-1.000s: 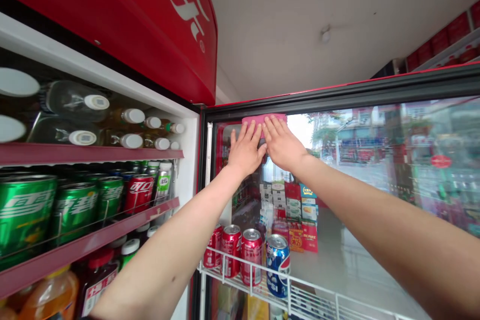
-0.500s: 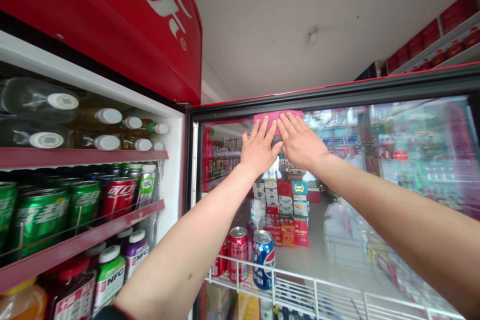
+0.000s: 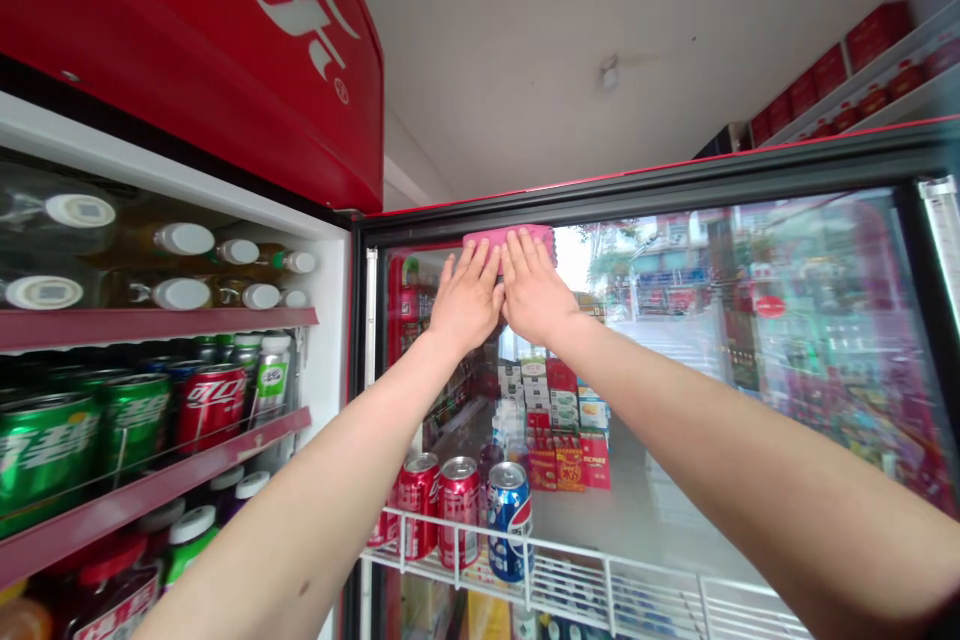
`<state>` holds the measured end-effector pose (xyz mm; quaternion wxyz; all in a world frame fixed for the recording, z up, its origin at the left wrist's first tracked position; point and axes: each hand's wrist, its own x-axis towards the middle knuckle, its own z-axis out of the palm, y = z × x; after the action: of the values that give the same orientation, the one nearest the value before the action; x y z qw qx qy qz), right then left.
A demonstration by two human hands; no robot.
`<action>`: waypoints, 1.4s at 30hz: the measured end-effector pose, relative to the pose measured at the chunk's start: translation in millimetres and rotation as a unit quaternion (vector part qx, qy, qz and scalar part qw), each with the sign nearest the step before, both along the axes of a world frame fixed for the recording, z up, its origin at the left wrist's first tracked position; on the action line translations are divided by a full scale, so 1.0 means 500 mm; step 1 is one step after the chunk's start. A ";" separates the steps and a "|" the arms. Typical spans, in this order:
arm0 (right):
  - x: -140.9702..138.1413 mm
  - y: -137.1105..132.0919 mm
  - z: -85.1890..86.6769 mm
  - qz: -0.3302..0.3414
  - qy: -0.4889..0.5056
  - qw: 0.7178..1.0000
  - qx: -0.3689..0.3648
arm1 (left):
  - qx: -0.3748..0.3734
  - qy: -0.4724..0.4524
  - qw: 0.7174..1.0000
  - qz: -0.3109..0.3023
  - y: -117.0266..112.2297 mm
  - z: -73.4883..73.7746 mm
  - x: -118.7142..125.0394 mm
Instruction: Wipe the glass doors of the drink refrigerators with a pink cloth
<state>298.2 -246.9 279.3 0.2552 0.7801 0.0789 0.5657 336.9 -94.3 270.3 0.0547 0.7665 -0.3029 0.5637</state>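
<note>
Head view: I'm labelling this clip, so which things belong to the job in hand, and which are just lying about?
In use:
- left hand
- right hand
- flat pink cloth beneath both
- black-framed glass door

Just about:
- blue cylindrical metal can
- red cylindrical metal cans
- white wire rack

I can't see most of the pink cloth (image 3: 491,233), as the left grip (image 3: 466,302) and the right grip (image 3: 536,292) cover it. The palms are hidden from me too. Below the left grip, the left arm (image 3: 330,480) hides part of the end red can (image 3: 387,526), then runs off the bottom of my view. The right arm (image 3: 712,450) gets cut off at the lower right. Up and left of the left grip, the red sign (image 3: 187,90) is cut off at the top. Right of the right grip, the street (image 3: 667,270) in the glass (image 3: 817,350) looks blurry, and words on the round sticker (image 3: 771,307) are too small for me.
</note>
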 end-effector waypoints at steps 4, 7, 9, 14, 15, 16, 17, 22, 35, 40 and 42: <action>-0.010 -0.044 0.008 0.010 0.012 0.999 -0.028 | -0.020 0.011 1.000 0.002 -0.028 -0.001 -0.008; -0.030 -0.084 0.010 0.005 0.016 0.999 -0.037 | -0.021 0.006 1.000 0.000 -0.059 -0.003 -0.019; -0.044 -0.107 0.011 0.005 0.015 0.999 -0.040 | -0.021 -0.001 1.000 -0.001 -0.081 -0.005 -0.026; -0.076 -0.149 0.015 0.007 0.027 0.999 -0.045 | -0.033 0.000 0.999 0.003 -0.128 -0.007 -0.045; -0.083 -0.158 0.016 0.009 0.032 0.998 -0.044 | -0.033 0.000 0.999 0.003 -0.137 -0.007 -0.050; -0.091 -0.167 0.017 0.012 0.035 0.998 -0.044 | -0.031 -0.001 1.000 0.001 -0.146 -0.006 -0.055; -0.099 -0.178 0.017 0.016 0.038 0.998 -0.043 | -0.029 -0.002 1.000 -0.001 -0.156 -0.006 -0.061; -0.145 -0.250 0.015 0.017 0.031 0.998 -0.043 | -0.022 -0.019 0.999 -0.019 -0.222 -0.002 -0.094; -0.272 -0.460 0.022 -0.048 0.022 0.997 -0.057 | 0.023 -0.030 0.995 -0.088 -0.402 0.019 -0.208; -0.310 -0.537 0.026 -0.027 0.020 0.997 -0.065 | 0.057 -0.046 0.992 -0.101 -0.446 0.028 -0.242; -0.326 -0.568 0.025 -0.018 0.014 0.998 -0.066 | 0.072 -0.056 0.990 -0.106 -0.467 0.032 -0.256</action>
<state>135.4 -530.7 291.8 0.3151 0.7707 0.1058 0.5436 208.7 -327.6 286.5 0.0418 0.6994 -0.4247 0.5733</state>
